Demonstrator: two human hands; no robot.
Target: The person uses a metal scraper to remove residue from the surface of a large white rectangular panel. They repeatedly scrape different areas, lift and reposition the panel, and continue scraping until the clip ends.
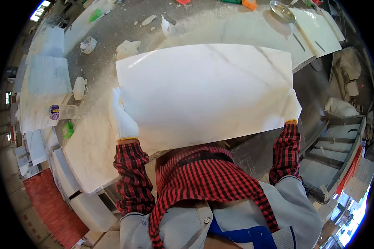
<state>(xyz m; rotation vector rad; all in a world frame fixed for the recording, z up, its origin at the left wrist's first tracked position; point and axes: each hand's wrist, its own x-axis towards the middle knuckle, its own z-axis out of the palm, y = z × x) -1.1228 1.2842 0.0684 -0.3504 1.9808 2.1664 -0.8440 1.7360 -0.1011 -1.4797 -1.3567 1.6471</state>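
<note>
A large white marble-look slab (207, 91) with faint grey veins spans the space in front of my body. My left hand (122, 116), in a white glove, grips its left edge. On the opposite edge, my right hand (293, 108), gloved the same way, holds the slab too. The fingers of both hands are partly hidden behind the slab. Its near long edge comes close to my red-and-black checked apron (207, 174), and the far edge lies over the worktable.
The dusty stone worktable (95, 157) reaches left and ahead. On it are a white bottle (166, 27), a clear jar (64, 112), a green block (68, 130) and a metal bowl (282, 11). A metal rack (334, 149) stands at right; a red cloth (54, 209) hangs at lower left.
</note>
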